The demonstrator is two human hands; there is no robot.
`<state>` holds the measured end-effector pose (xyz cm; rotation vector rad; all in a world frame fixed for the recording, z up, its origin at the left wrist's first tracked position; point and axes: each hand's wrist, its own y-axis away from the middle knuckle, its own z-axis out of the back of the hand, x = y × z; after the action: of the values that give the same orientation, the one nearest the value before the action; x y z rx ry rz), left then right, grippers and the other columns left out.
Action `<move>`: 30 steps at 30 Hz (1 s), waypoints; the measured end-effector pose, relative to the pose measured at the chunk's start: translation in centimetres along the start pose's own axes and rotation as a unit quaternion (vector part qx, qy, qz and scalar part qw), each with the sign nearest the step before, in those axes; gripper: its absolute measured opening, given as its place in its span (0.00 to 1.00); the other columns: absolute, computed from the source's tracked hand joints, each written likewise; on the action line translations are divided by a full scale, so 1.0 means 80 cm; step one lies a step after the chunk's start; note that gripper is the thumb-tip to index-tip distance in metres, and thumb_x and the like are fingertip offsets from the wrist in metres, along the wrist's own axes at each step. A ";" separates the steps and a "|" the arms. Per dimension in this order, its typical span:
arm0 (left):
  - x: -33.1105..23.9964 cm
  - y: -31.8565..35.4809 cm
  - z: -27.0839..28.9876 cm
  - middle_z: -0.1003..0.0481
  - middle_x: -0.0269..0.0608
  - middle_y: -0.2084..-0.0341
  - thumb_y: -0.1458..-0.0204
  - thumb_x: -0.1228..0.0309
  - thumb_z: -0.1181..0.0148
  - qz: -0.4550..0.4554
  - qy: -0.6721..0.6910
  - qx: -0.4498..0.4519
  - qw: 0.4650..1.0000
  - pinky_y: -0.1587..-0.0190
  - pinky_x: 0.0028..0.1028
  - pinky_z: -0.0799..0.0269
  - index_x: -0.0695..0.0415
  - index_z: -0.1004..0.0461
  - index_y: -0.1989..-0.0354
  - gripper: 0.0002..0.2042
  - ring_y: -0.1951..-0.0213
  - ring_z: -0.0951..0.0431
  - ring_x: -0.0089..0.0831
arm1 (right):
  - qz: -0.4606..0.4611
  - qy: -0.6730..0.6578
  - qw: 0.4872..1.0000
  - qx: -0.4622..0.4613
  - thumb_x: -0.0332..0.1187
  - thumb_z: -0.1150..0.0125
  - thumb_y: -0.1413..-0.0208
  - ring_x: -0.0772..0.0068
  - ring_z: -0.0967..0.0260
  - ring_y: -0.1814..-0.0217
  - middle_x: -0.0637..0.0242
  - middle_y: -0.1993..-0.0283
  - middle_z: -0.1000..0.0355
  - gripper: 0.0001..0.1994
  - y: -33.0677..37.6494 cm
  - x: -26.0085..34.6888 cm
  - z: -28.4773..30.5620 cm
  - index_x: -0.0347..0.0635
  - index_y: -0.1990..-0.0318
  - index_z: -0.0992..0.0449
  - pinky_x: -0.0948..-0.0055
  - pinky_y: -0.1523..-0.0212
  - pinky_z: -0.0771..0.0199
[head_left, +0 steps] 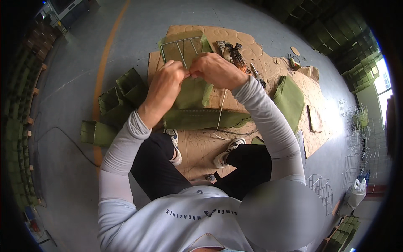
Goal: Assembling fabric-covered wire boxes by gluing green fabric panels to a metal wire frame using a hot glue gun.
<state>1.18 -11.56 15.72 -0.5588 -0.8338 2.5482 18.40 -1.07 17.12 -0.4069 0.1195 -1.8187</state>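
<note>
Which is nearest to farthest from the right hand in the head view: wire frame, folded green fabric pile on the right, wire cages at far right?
From the right hand:
1. Wire frame, just up-left, beside the fingers.
2. Folded green fabric pile, to the right on the cardboard.
3. Wire cages, far right on the floor.

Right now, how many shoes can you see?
2: the left shoe sits below the green fabric, and the right shoe is beside it on the cardboard.

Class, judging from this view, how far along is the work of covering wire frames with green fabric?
Done: finished green boxes lie at the left. In hand: both hands, left and right, meet at a fabric cover half over a wire frame. Left: bare frames and fabric wait at the right.
</note>
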 end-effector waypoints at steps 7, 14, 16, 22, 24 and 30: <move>-0.011 0.031 -0.006 0.27 0.42 0.70 0.57 0.81 0.34 -0.029 -0.087 -0.083 0.992 0.62 0.37 0.27 0.64 0.23 0.68 0.07 0.63 0.25 0.39 | -0.005 -0.013 1.000 0.002 0.27 0.39 0.46 0.54 0.26 0.57 0.58 0.65 0.24 0.04 -0.005 0.009 0.000 0.36 0.65 0.21 0.59 0.52 0.28; 0.020 0.010 0.002 0.28 0.46 0.73 0.54 0.79 0.35 -0.025 -0.037 0.038 0.998 0.62 0.38 0.28 0.66 0.24 0.72 0.04 0.65 0.26 0.43 | 0.062 0.167 0.974 -0.139 0.27 0.41 0.55 0.63 0.31 0.53 0.66 0.63 0.29 0.05 0.014 0.024 -0.027 0.41 0.69 0.23 0.66 0.53 0.28; 0.010 0.009 0.007 0.28 0.46 0.72 0.54 0.80 0.35 -0.025 -0.042 0.042 0.998 0.62 0.38 0.28 0.66 0.24 0.72 0.04 0.64 0.27 0.42 | 0.046 0.152 0.973 -0.166 0.28 0.41 0.57 0.63 0.31 0.55 0.66 0.64 0.29 0.05 0.024 0.036 -0.041 0.41 0.70 0.23 0.66 0.54 0.29; -0.011 0.023 -0.001 0.30 0.42 0.70 0.53 0.78 0.41 -0.046 -0.115 -0.022 0.992 0.58 0.33 0.29 0.63 0.26 0.73 0.01 0.61 0.28 0.37 | 0.042 0.076 0.979 -0.186 0.26 0.39 0.60 0.61 0.33 0.58 0.63 0.63 0.29 0.12 0.026 0.034 -0.034 0.36 0.63 0.22 0.65 0.54 0.28; -0.008 0.024 -0.006 0.30 0.41 0.70 0.53 0.79 0.41 -0.032 -0.130 -0.013 0.991 0.59 0.33 0.28 0.62 0.25 0.73 0.01 0.61 0.28 0.36 | 0.046 0.051 0.988 -0.140 0.24 0.36 0.59 0.60 0.30 0.56 0.61 0.62 0.26 0.14 0.026 0.028 -0.023 0.35 0.60 0.21 0.65 0.53 0.27; -0.009 0.022 -0.005 0.31 0.41 0.72 0.54 0.79 0.40 -0.020 -0.083 -0.026 0.996 0.60 0.33 0.28 0.61 0.26 0.73 0.01 0.62 0.28 0.36 | -0.041 0.053 0.953 -0.295 0.22 0.34 0.55 0.60 0.30 0.58 0.62 0.57 0.25 0.13 0.089 0.014 0.013 0.37 0.58 0.20 0.65 0.57 0.26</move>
<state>1.52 -13.06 14.51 -0.3466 -0.9606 2.5695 24.98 -4.04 16.32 -0.7402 0.7419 -1.8658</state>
